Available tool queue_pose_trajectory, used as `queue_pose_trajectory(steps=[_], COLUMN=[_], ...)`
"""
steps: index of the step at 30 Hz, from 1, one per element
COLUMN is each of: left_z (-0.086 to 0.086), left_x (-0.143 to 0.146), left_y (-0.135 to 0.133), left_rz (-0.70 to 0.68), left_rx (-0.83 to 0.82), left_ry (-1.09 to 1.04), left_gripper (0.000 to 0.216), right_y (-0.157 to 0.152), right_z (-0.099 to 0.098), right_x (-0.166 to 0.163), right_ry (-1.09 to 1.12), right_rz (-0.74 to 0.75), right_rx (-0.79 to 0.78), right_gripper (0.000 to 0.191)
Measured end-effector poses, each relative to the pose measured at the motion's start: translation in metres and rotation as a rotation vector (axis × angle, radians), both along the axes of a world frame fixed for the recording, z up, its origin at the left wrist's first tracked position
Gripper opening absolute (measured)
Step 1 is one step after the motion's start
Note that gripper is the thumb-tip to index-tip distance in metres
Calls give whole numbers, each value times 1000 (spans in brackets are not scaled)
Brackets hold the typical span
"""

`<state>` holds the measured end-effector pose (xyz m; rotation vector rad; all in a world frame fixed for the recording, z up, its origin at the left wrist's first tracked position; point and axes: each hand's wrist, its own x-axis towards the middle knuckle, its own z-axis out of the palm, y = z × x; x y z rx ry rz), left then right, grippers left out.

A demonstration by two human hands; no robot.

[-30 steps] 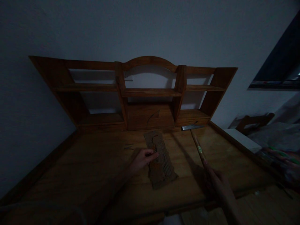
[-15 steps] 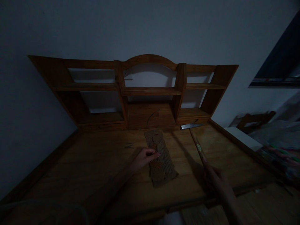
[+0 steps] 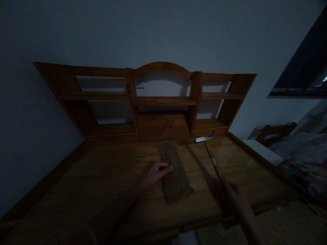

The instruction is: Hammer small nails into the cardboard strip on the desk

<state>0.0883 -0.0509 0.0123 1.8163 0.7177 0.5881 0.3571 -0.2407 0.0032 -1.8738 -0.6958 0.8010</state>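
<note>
My right hand (image 3: 233, 194) is wrapped around the wooden handle of a hammer (image 3: 213, 160). The hammer's metal head is up, toward the back of the desk and right of a torn, ridged piece of brown cardboard (image 3: 176, 177). Over the middle of this cardboard, my left hand (image 3: 158, 171) is closed in a pinch, thumb and finger together. What sits between those fingertips is too small and dark to make out. Left of the cardboard, several thin nails (image 3: 140, 159) lie on the desktop.
A wooden desk (image 3: 102, 177) carries a shelf unit (image 3: 163, 100) with an arched top along its back edge, against the wall. Beyond the desk's right edge are a white box-like surface (image 3: 263, 150), a wooden chair back (image 3: 277, 132) and plastic-wrapped items (image 3: 304, 153). The room is dim.
The hammer has shifted very slightly left and toward me in the picture, while the view itself moved a little. My left hand keeps its pinch over the cardboard.
</note>
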Motion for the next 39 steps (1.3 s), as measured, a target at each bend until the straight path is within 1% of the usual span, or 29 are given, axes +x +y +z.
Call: queue_pose_trajectory(steps=[6,9,12,15,18,25,29,31,35,39], left_z=[0,-3,-6,-9,-9,4,4,2,-4,-8], left_x=[-4,-4,-5,-5,-6,-7,-6,-6,-7,-7], left_y=[8,14,17,18,17,10,9,11,14,16], left_rz=[64,122,161,156,154,148,155,153,150,166], left_rx=[-66,-61,-73,-95,-102,-121,-107,-102,-85,-88], left_ry=[-103,-141,-172,-201,-205,-191,-185,-181,-175,-191], left_gripper=[62,62,60,56,55,55,56,56,56,55], right_y=[2,3,3,4,6,8,2,-1,2,8], right_z=[3,6,7,5,6,10,13,14,16,19], right_x=[2,1,0,1,0,-6,-5,-4,-6,-9], right_ry=[-124,-167,-269,-371,-410,-513,-560,-609,-759,-785], right_rz=[130,172,197,193,198,231,237,243,219,201], right_rx=[-32,-40,-73,-103,-110,-128,-130,-167,-322,-368], right_gripper=[47,51,54,56,55,52,51,50,48,45])
